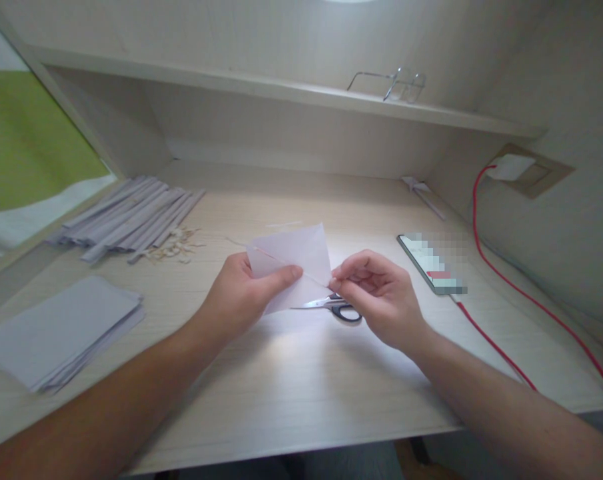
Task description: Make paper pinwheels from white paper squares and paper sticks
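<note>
Head view: pale wooden desk [301,400] under wall shelf [281,87].

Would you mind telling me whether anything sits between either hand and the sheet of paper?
Nothing visible does: the left hand and right hand both pinch the paper sheet directly. The scissors lie on the desk beneath it.

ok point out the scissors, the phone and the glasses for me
scissors [331,305]: head view, on the pivot where blades meet the dark handles
phone [428,261]: head view, middle of the screen
glasses [406,85]: head view, on the lenses, up on the shelf
</note>
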Motion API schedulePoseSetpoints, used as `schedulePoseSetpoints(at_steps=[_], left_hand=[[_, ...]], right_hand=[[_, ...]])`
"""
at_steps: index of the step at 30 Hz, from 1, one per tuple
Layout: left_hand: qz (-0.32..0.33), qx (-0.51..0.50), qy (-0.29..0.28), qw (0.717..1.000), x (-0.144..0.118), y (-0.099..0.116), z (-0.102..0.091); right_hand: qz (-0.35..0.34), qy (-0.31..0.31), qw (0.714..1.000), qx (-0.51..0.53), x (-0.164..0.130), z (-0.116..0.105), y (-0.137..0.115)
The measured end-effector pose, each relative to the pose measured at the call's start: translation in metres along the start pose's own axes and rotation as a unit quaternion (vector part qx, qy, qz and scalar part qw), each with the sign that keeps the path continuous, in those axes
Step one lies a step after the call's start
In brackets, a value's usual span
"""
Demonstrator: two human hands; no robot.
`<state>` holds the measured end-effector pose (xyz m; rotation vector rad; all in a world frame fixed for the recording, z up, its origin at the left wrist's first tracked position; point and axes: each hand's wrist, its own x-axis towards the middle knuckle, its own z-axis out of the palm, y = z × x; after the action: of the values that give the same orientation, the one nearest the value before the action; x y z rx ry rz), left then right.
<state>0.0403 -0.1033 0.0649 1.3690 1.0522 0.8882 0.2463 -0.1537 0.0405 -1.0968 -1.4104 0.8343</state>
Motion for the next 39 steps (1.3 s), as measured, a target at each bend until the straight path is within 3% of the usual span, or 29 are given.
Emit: schedulePoseSetpoints(at_steps=[4, 7, 11, 14, 17, 21, 26, 29, 34, 36, 39], left_hand=[[0.003, 0.002, 0.008, 1.0, 0.001, -0.001, 0.0], [0.008, -0.003, 0.025, 1.0, 0.005, -0.002, -0.004], [0.024, -0.052, 0.046, 0.997, 0.013, -0.006, -0.013], [0.021, -0.119, 0.027, 0.992, 0.016, -0.006, -0.016], [0.016, -0.162, 0.008, 0.987, 0.014, -0.002, -0.015], [0.009, -0.187, -0.006, 0.982, 0.013, 0.001, -0.015], [0.067, -0.218, -0.003, 0.974, 0.016, 0.002, -0.02], [0.091, -0.246, 0.012, 0.965, 0.017, 0.004, -0.022], [0.103, -0.231, 0.03, 0.967, 0.014, 0.008, -0.023], [0.111, -0.204, 0.043, 0.972, 0.014, 0.009, -0.024], [0.109, -0.163, 0.063, 0.979, 0.014, 0.01, -0.024]], right_hand=[[0.001, -0.008, 1.0, -0.021, 0.001, 0.0, 0.001], [0.013, -0.033, 0.991, -0.126, 0.006, -0.008, -0.001], [0.075, -0.168, 0.92, -0.345, 0.016, -0.028, -0.01], [0.103, -0.235, 0.868, -0.426, 0.02, -0.037, -0.015], [0.108, -0.262, 0.841, -0.462, 0.021, -0.037, -0.016], [0.095, -0.258, 0.829, -0.487, 0.02, -0.033, -0.015], [0.118, -0.249, 0.854, -0.442, 0.021, -0.04, -0.01], [0.163, -0.218, 0.896, -0.35, 0.024, -0.042, 0.001], [0.195, -0.113, 0.965, -0.135, 0.029, -0.033, 0.01], [0.191, -0.101, 0.974, -0.063, 0.027, -0.029, 0.006], [0.194, -0.13, 0.972, -0.012, 0.022, -0.026, -0.001]])
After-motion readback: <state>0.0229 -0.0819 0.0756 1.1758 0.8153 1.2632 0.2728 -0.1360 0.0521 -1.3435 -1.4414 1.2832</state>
